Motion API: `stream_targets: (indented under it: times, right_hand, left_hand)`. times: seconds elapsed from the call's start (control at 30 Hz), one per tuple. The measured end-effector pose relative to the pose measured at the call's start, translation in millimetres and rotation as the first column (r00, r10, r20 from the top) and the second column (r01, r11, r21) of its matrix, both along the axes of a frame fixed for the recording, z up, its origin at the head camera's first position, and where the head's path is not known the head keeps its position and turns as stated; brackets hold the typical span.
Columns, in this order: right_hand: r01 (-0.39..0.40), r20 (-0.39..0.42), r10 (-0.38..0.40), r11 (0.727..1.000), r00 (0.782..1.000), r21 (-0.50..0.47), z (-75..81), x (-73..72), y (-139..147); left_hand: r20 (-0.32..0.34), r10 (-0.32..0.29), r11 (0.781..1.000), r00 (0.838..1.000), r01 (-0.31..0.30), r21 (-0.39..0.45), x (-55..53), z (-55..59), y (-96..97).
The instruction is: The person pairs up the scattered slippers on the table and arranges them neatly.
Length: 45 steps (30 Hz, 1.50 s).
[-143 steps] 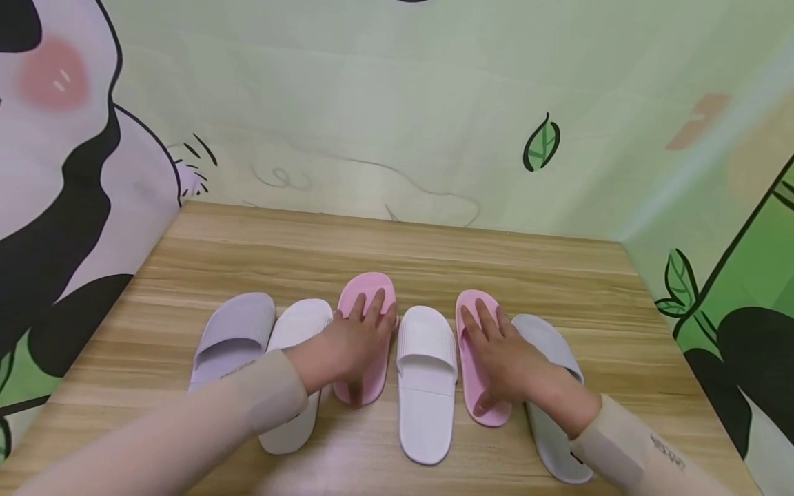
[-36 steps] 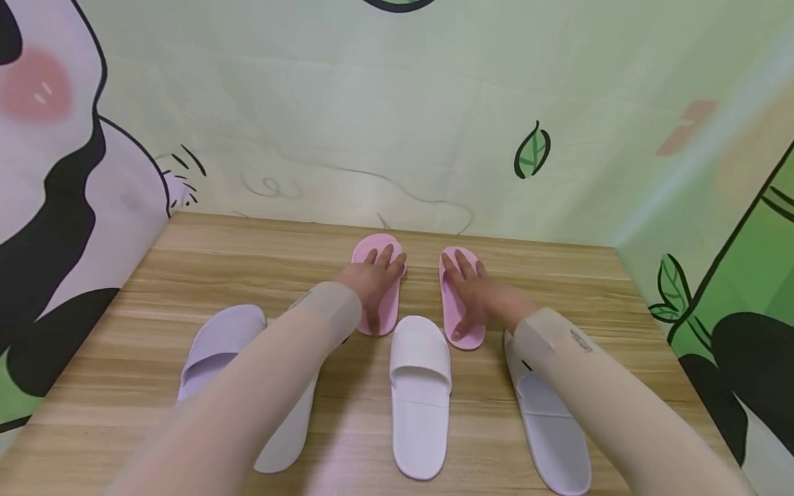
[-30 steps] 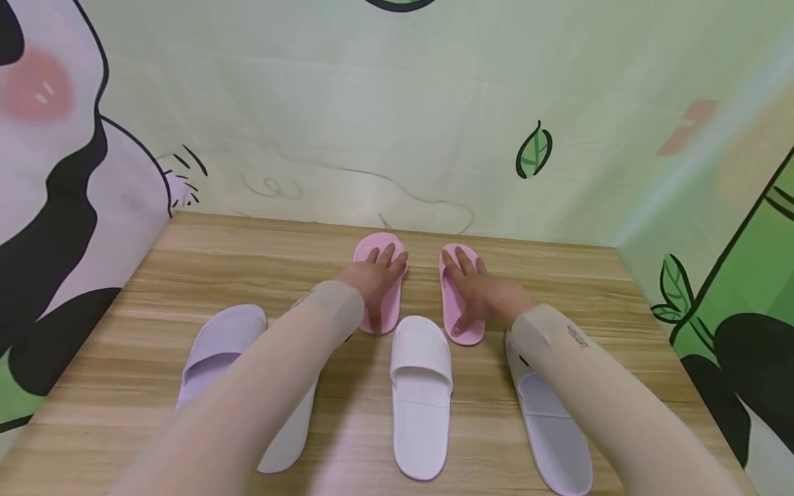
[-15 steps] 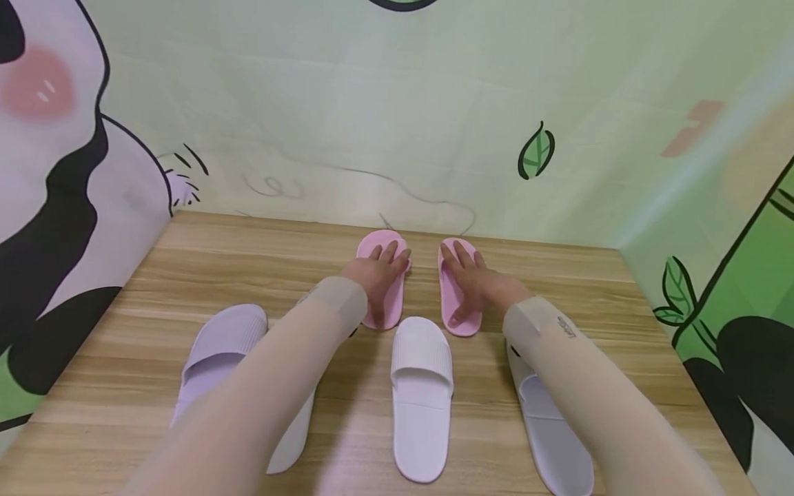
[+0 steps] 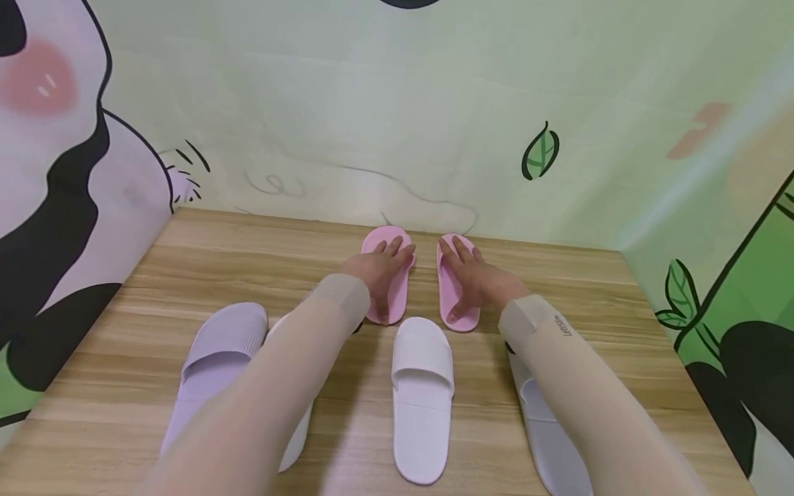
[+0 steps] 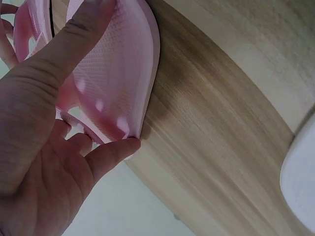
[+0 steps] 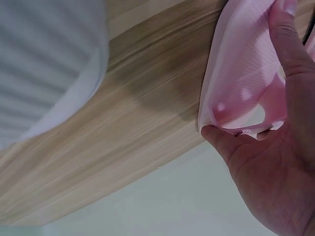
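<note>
Two pink slippers stand side by side near the back of the wooden surface, toes toward the wall. My left hand point(image 5: 375, 272) lies over the left pink slipper point(image 5: 399, 293), fingers spread across its strap. On the right pink slipper point(image 5: 449, 293), my right hand point(image 5: 476, 279) rests the same way. In the left wrist view the thumb lies along the pink insole point(image 6: 125, 64) and the little finger touches the slipper's edge. The right wrist view has the thumb over the other insole point(image 7: 241, 59), the little finger at its rim. The hands partly cover both straps.
A white slipper point(image 5: 422, 434) stands in front, between my forearms. A lilac slipper point(image 5: 226, 331) and another white slipper point(image 5: 299, 444) lie at left, partly under my left sleeve. A grey slipper point(image 5: 558, 448) is under my right forearm. A painted wall point(image 5: 347, 124) borders the wooden surface point(image 5: 248, 255).
Both pink slippers have slid forward with my hands, out of the row to the back edge near the wall. The gap between them has narrowed. The other slippers stay about where they were.
</note>
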State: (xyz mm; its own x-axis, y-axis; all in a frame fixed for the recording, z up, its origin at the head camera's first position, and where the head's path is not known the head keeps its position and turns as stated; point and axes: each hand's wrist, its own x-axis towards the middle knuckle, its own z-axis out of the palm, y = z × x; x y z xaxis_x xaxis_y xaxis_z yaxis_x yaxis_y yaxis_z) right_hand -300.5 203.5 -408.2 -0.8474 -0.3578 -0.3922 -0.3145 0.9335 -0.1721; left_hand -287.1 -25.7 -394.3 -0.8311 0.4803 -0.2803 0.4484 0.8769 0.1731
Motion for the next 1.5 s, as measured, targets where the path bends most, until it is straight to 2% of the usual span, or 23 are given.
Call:
stream_targets:
  times: [0.2,0.6,0.83,1.07,1.23,1.5]
  right_hand:
    - [-0.009,-0.017,0.009,0.999,1.000,-0.035,0.8,0.4,-1.9]
    - [-0.015,-0.030,0.014,0.999,0.999,-0.035,-2.8,-3.6,-6.0]
    - [-0.016,-0.033,0.015,0.999,0.999,-0.038,-4.2,-6.5,-9.7]
    - [-0.037,-0.040,0.036,0.999,0.999,-0.027,-6.9,-10.4,-14.7]
    - [-0.034,-0.037,0.033,0.999,0.999,-0.038,-8.4,-11.6,-19.4]
    - [-0.020,-0.041,0.018,0.998,0.999,-0.052,-11.2,-13.8,-21.6]
  left_hand:
    - [0.036,0.020,1.000,0.999,-0.021,0.024,-10.2,-7.7,1.7]
    - [0.051,0.004,0.998,0.999,-0.007,0.057,-16.1,-10.3,4.4]
    - [0.063,0.003,0.999,0.998,-0.006,0.046,-16.5,-7.9,7.1]
    - [0.037,-0.011,0.999,0.999,0.010,0.033,-15.2,-8.3,9.0]
    - [0.038,0.001,0.999,0.999,-0.003,0.040,-13.8,-10.2,8.7]
    - [0.017,-0.006,0.999,1.000,0.005,0.036,-7.1,-2.9,10.5]
